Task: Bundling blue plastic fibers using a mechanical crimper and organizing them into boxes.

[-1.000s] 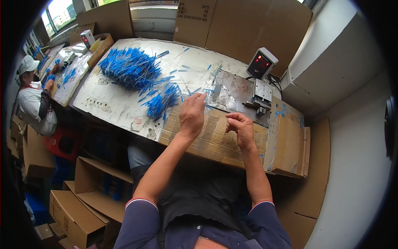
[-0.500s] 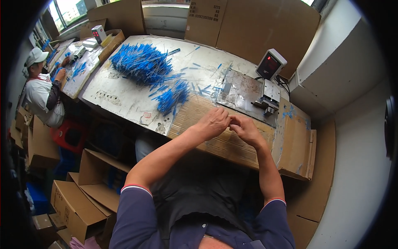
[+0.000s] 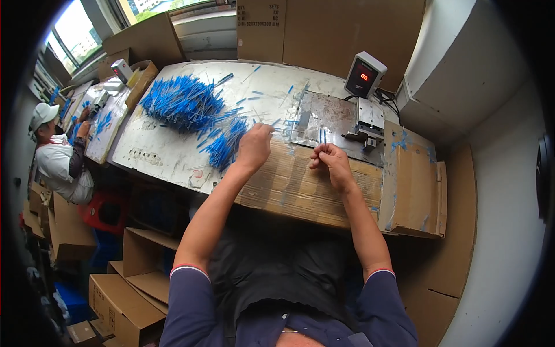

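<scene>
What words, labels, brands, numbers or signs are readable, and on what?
Locations only, characters not transcribed:
Tall brown cardboard at the back: dark printed lines, upper left, partly legible.
White display box, right: red lit digits; any smaller marks too small to read.
Smaller white box, far left: red marks, too small.
Open carton, lower left: print, too small.

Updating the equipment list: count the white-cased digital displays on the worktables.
2: one digital display at the right rear of the near worktable, another on the neighbouring worktable, upper left. More may be hidden.
</scene>
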`<state>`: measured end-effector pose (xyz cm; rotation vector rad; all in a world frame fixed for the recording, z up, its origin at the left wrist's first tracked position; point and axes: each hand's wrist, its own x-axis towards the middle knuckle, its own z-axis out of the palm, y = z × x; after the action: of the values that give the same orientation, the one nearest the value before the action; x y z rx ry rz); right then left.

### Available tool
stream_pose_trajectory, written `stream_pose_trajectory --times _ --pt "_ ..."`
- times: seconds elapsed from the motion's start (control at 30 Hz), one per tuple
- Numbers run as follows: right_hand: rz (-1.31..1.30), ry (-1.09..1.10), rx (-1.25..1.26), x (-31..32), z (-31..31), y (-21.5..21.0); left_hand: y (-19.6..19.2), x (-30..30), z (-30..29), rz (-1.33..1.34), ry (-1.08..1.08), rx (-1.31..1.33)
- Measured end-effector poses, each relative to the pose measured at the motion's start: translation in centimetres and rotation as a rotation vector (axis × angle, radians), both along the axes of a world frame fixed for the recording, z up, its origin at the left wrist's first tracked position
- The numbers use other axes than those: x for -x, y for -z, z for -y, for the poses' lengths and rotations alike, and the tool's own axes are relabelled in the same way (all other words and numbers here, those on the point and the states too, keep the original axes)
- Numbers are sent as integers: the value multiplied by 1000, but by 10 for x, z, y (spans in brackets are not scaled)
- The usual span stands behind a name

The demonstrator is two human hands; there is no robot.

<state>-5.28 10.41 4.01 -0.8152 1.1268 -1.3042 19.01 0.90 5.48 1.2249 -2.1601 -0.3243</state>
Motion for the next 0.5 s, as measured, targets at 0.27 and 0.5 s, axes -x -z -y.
stream_pose_trajectory --times 0.27,0.5 --pt "412 206 112 5 58 16 -4 44 54 310 65 -47" --pt "99 317 216 -3 62 18 17 45 68 355 179 -22"
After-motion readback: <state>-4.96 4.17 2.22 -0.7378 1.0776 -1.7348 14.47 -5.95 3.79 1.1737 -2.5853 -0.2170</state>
